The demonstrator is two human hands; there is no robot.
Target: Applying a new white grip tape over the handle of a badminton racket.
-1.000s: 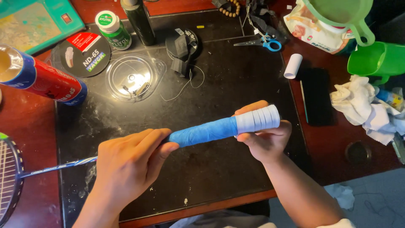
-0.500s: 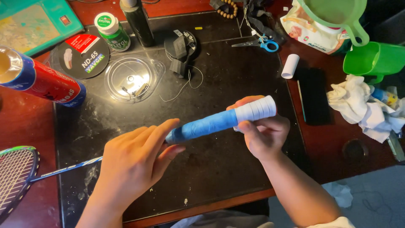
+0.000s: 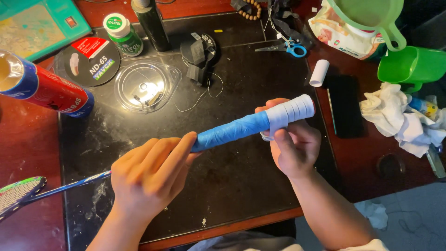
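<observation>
I hold a badminton racket across a black mat point(image 3: 232, 190). Its handle point(image 3: 232, 131) is wrapped in blue grip tape, with a white section point(image 3: 292, 111) at the butt end. My left hand point(image 3: 148, 179) is closed around the lower end of the handle, where the thin blue shaft point(image 3: 69, 187) leaves it. My right hand point(image 3: 292, 144) grips the handle at the join of blue and white, fingers underneath. The racket head point(image 3: 18, 194) shows at the left edge, partly cut off.
A red and blue shuttlecock tube point(image 3: 42, 86) lies at the left. A clear plastic lid point(image 3: 144, 86), a green-capped bottle point(image 3: 121, 32), a dark bottle point(image 3: 149, 23), blue-handled scissors point(image 3: 285, 47), a white roll point(image 3: 319, 73), a phone point(image 3: 344, 107), green cups point(image 3: 409, 65) and crumpled tissue point(image 3: 395, 116) surround the mat.
The racket has slid to the right and the handle has tilted up a little. My right hand has shifted its fingers on the white end; my left hand stays on the lower handle.
</observation>
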